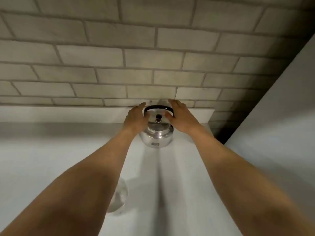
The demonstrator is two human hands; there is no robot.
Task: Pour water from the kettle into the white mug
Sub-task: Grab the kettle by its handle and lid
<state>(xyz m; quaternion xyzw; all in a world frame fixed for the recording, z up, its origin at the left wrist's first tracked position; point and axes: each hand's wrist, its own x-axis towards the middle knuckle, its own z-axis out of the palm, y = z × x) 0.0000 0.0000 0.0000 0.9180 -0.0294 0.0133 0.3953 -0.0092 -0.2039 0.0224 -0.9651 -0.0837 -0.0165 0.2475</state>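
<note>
A shiny steel kettle [156, 136] with a black arched handle [158, 107] and a black lid knob stands on the white counter [51, 159] near the back wall. My left hand [135, 117] is at the kettle's left side, fingers extended beside the handle. My right hand [183, 116] is at its right side, fingers spread, thumb close to the handle's right end. Neither hand is closed around anything. A white mug is not in view. A clear glass vessel [120, 196] sits partly hidden under my left forearm.
A grey brick wall [136, 57] rises behind the counter above a low white ledge [68, 114]. A white panel [281, 116] stands on the right side, with a dark shadowed corner beside it.
</note>
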